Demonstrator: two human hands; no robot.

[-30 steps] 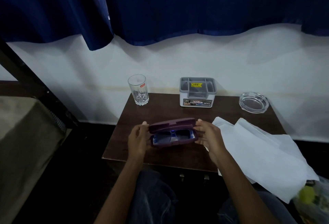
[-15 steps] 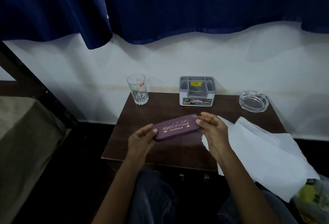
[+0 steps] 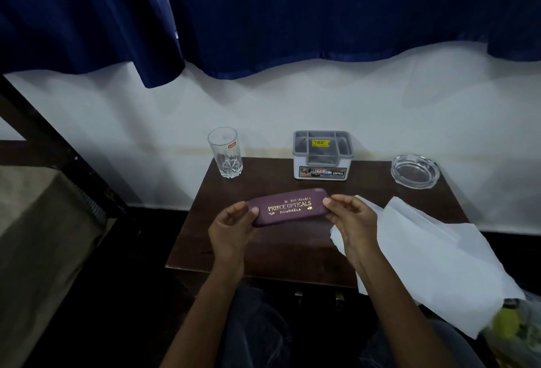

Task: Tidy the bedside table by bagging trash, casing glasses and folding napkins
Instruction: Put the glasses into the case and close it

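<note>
A maroon glasses case [image 3: 288, 206] with gold lettering is closed and held level above the dark wooden bedside table [image 3: 281, 253]. My left hand [image 3: 231, 228] grips its left end and my right hand [image 3: 352, 222] grips its right end. The glasses are hidden inside. White paper napkins [image 3: 433, 253] lie unfolded over the table's right side and hang past its front edge. A clear plastic bag [image 3: 515, 329] with yellow-green trash sits at the bottom right.
At the table's back stand a drinking glass [image 3: 226, 152] on the left, a grey-and-white organiser box [image 3: 323, 154] in the middle and a glass ashtray [image 3: 415, 169] on the right. A bed [image 3: 38, 230] lies to the left, blue curtains [image 3: 263, 10] hang above.
The case was open with the glasses showing one second ago; its lid has come down and it is now closed. Both hands still hold its ends, shifted slightly.
</note>
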